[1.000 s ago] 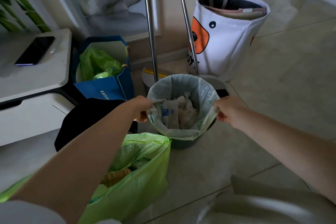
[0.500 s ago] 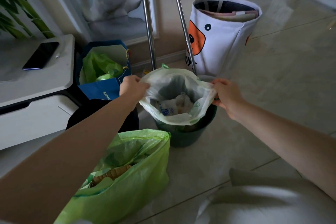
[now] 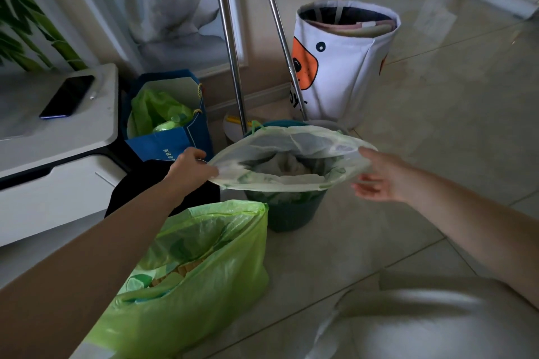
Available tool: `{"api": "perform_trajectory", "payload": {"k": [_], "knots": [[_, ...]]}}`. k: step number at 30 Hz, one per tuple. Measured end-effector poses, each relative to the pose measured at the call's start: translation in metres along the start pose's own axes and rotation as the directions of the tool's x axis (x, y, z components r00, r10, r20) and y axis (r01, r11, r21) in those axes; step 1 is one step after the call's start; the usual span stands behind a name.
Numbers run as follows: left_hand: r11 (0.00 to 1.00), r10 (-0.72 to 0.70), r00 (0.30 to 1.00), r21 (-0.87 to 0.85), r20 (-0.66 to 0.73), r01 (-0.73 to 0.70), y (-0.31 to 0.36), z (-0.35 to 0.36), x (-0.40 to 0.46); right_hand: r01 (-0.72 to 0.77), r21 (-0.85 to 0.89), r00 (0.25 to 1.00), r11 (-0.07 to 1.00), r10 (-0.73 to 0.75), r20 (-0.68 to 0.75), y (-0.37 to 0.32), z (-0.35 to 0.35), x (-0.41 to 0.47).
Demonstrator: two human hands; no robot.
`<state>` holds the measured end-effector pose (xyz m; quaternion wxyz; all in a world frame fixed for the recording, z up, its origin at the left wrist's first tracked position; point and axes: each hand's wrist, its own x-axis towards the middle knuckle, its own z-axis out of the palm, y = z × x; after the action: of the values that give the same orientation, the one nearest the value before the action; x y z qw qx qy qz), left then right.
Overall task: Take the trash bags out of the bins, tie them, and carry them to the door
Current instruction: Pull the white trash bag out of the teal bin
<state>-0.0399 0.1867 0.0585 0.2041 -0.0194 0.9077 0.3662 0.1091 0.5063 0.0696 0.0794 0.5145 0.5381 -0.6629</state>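
Note:
A pale translucent trash bag (image 3: 291,141) with crumpled white waste inside is partly lifted out of a small dark green bin (image 3: 287,213) on the floor. Its mouth is stretched wide and flat. My left hand (image 3: 191,166) pinches the bag's left rim. My right hand (image 3: 379,178) is at the right rim, thumb over the edge and fingers spread beneath it. A green trash bag (image 3: 210,271), open and full, stands on the floor in front of the bin, below my left forearm.
Two metal poles (image 3: 230,52) rise just behind the bin. A white fabric basket (image 3: 344,67) stands behind to the right, a blue paper bag (image 3: 169,137) with green plastic to the left. A white cabinet (image 3: 58,131) with a phone (image 3: 68,96) is at far left. Tiled floor opens to the right.
The bag's rim has come off the bin and risen. Both hands have moved apart, stretching the mouth wide and flat.

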Motion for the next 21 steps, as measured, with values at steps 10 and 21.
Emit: {"api": "perform_trajectory", "payload": {"k": [10,21], "knots": [[0.844,0.341,0.934,0.401,0.109,-0.355,0.102,0.024,0.055,-0.187,-0.257,0.95,0.948,0.241,0.2,0.009,0.032,0.003],[0.573,0.326,0.924,0.737,0.198,-0.359,0.118,0.084,0.088,-0.037,-0.165,0.963,0.986,0.08,0.258,0.005,0.042,0.013]]}}
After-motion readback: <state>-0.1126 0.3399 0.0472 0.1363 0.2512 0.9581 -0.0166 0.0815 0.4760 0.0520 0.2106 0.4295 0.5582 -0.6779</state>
